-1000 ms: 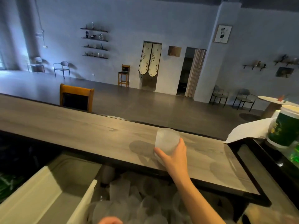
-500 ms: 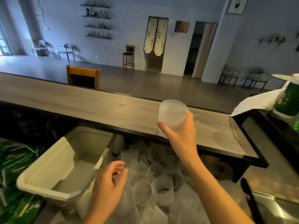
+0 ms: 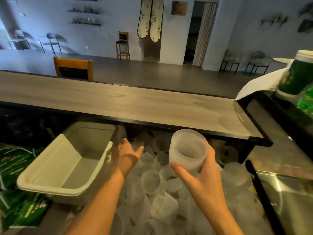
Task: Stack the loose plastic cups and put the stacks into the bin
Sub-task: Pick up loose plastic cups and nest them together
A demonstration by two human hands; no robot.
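My right hand grips a frosted ribbed plastic cup, tilted so its mouth faces me, above a heap of loose clear cups below the counter. My left hand reaches forward over the far left of the heap with fingers spread and relaxed, holding nothing, beside the bin's right wall. The cream plastic bin sits to the left of the heap, and I see no cups inside it.
A long grey wooden counter with a black edge runs across above the heap. Green packets lie at the lower left. A green can and white paper stand at the right. A black handle lies right of the cups.
My right hand lifted the cup off the counter and brought it down toward me over the heap. My left hand came into view and reached forward, fingers now spread.
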